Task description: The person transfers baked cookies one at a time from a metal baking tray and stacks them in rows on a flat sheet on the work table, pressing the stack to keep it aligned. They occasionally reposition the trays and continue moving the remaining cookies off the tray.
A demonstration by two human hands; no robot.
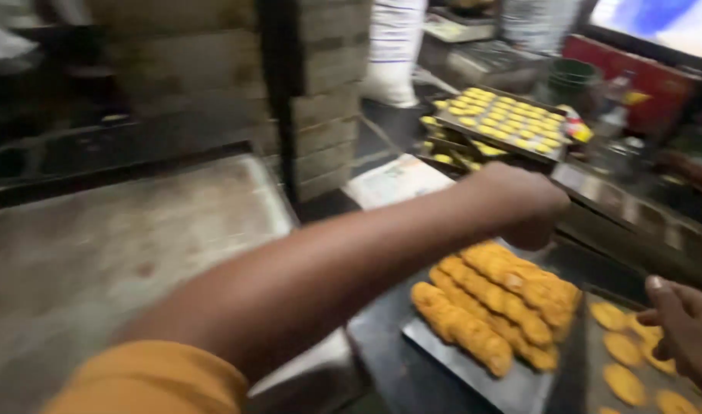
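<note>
My left arm, in an orange sleeve, reaches from the lower left across to the right. My left hand (pixel 523 205) is curled into a fist just above the far end of a metal tray (pixel 474 376). Whether it grips anything is hidden and blurred. On that tray lie rows of golden baked biscuits (pixel 493 303), packed edge to edge. My right hand (pixel 688 330) enters at the lower right with its fingers loosely apart. It hovers over a second tray (pixel 592 360) of flat round yellow biscuits (pixel 623 383) and holds nothing.
A worn metal table top (pixel 136 238) fills the left. Stacked wooden trays (pixel 324 92) rise behind it. Farther back a tray of small yellow rounds (pixel 504 119) rests on other trays, near a sheet of paper (pixel 401 180) and a green bucket (pixel 573 77). A person in white (pixel 393 46) stands at the back.
</note>
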